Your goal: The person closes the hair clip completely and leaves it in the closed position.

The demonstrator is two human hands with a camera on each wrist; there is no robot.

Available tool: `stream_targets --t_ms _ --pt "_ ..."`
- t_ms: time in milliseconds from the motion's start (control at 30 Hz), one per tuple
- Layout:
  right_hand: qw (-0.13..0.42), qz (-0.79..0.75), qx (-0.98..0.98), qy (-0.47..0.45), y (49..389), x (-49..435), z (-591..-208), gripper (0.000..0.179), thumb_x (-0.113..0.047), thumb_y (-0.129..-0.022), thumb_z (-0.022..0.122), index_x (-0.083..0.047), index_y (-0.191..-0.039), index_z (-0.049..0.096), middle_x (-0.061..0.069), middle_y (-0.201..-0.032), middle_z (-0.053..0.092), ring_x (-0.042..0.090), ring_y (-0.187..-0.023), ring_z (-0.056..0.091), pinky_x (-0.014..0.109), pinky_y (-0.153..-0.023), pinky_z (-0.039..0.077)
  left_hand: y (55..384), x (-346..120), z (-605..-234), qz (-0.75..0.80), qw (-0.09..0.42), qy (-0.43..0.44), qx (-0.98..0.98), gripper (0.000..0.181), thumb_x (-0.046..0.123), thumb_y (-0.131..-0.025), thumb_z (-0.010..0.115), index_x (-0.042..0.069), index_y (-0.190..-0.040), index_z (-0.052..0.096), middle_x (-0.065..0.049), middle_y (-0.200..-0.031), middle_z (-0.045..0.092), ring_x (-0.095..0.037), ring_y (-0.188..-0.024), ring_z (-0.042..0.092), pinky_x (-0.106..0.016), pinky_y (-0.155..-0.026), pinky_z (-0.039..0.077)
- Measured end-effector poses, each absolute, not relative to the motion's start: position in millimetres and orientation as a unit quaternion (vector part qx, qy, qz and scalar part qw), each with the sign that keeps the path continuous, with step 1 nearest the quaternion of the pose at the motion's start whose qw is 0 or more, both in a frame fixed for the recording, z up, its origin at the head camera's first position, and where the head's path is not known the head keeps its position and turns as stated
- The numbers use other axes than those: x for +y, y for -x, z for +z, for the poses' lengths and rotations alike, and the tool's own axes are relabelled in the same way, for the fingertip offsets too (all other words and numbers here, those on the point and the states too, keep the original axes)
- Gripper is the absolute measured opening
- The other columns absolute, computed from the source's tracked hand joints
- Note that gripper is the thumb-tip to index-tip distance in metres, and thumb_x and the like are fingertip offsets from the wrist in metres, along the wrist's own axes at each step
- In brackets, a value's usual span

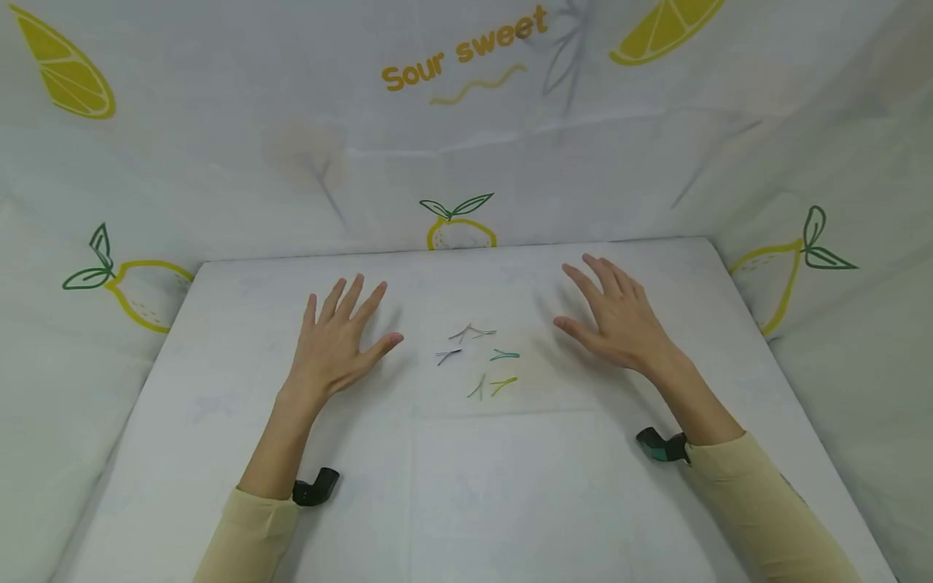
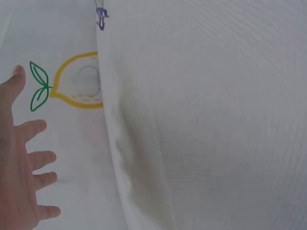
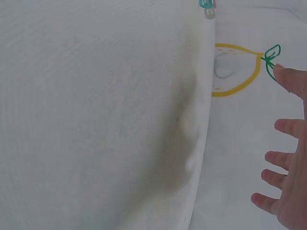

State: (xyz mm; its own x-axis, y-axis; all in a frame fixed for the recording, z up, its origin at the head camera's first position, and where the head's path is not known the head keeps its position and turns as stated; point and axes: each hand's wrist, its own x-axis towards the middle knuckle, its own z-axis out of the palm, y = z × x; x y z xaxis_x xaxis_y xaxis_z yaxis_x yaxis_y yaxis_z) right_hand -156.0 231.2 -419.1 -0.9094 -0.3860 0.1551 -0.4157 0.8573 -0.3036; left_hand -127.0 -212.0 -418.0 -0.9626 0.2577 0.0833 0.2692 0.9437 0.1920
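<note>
Several small, thin, Y-shaped pieces lie in a loose cluster on the white table in the head view. Among them are a teal one [image 1: 510, 355], a yellow one [image 1: 508, 381], a purplish one [image 1: 453, 352] and a grey-green one [image 1: 479, 387]; silvery ones lie behind. Left of the cluster my left hand [image 1: 331, 344] hovers with fingers spread, holding nothing. My right hand [image 1: 623, 328] hovers to the right, fingers extended and likewise without anything. A purple end [image 2: 101, 19] shows at the top of the left wrist view, a teal end [image 3: 206, 4] in the right.
White cloth with lemon prints [image 1: 461, 235] hangs behind the table [image 1: 510, 502] and at both sides. A black wrist camera [image 1: 316, 487] sits at the left cuff, another black camera [image 1: 662, 444] at the right. Faint creases run across the tabletop.
</note>
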Motion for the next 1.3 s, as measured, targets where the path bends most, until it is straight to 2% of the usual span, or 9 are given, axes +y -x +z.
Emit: stream_targets --t_ms 367,533,667,767,933,1100,1300 --pt "0.065 0.181 -0.957 -0.216 153.9 226.7 -423.5 0.075 -0.045 -0.101 0.072 -0.014 -0.163 0.046 0.023 -0.168 0.041 0.050 -0.153 0.037 0.074 -0.111 0.039 125.8 -210.6 -416.4 -0.127 0.026 0.137 -0.982 0.080 0.069 -0.104 0.055 0.029 -0.170 0.037 -0.012 -0.177 0.038 -0.041 -0.163 0.034 -0.072 -0.129 0.026" --pt "0.072 0.202 -0.951 -0.222 152.1 224.7 -424.5 0.069 -0.040 -0.100 0.075 -0.012 -0.158 0.051 0.022 -0.159 0.050 0.048 -0.144 0.045 0.070 -0.107 0.043 124.2 -210.6 -416.9 -0.148 0.032 0.143 -0.978 0.077 0.066 -0.103 0.059 0.025 -0.167 0.044 -0.014 -0.166 0.053 -0.042 -0.152 0.050 -0.069 -0.119 0.042" --pt "0.061 0.227 -0.946 -0.223 150.9 223.4 -424.4 0.064 -0.036 -0.099 0.077 -0.011 -0.154 0.055 0.022 -0.153 0.054 0.046 -0.140 0.049 0.068 -0.110 0.043 123.7 -209.6 -417.0 -0.161 0.031 0.150 -0.975 0.076 0.064 -0.103 0.062 0.023 -0.165 0.048 -0.015 -0.159 0.060 -0.042 -0.145 0.058 -0.069 -0.111 0.049" --pt "0.039 0.253 -0.941 -0.220 149.7 222.3 -423.0 0.061 -0.033 -0.100 0.076 -0.012 -0.153 0.056 0.021 -0.151 0.055 0.044 -0.140 0.049 0.067 -0.113 0.043 123.5 -208.3 -416.4 -0.171 0.018 0.150 -0.974 0.074 0.063 -0.103 0.063 0.022 -0.163 0.050 -0.017 -0.157 0.062 -0.042 -0.142 0.060 -0.069 -0.108 0.051" --pt "0.000 0.301 -0.928 -0.218 148.1 220.0 -421.5 0.056 -0.029 -0.101 0.076 -0.010 -0.150 0.058 0.018 -0.146 0.061 0.040 -0.132 0.056 0.062 -0.107 0.049 123.1 -206.6 -415.9 -0.188 -0.009 0.147 -0.971 0.069 0.059 -0.104 0.064 0.021 -0.161 0.054 -0.017 -0.156 0.063 -0.042 -0.142 0.061 -0.068 -0.107 0.052" --pt "-0.011 0.332 -0.915 -0.230 146.8 216.8 -421.8 0.050 -0.021 -0.100 0.078 -0.004 -0.144 0.062 0.020 -0.134 0.068 0.039 -0.121 0.065 0.055 -0.099 0.057 120.8 -203.8 -415.2 -0.197 -0.018 0.156 -0.968 0.060 0.048 -0.106 0.067 0.018 -0.157 0.058 -0.016 -0.155 0.063 -0.043 -0.141 0.061 -0.067 -0.105 0.054" --pt "-0.026 0.358 -0.902 -0.238 145.9 214.4 -422.6 0.044 -0.014 -0.099 0.078 -0.002 -0.140 0.065 0.020 -0.131 0.069 0.038 -0.118 0.067 0.053 -0.098 0.059 119.4 -200.9 -414.9 -0.203 -0.021 0.161 -0.966 0.055 0.040 -0.106 0.070 0.015 -0.154 0.061 -0.015 -0.154 0.065 -0.042 -0.142 0.061 -0.065 -0.106 0.054"
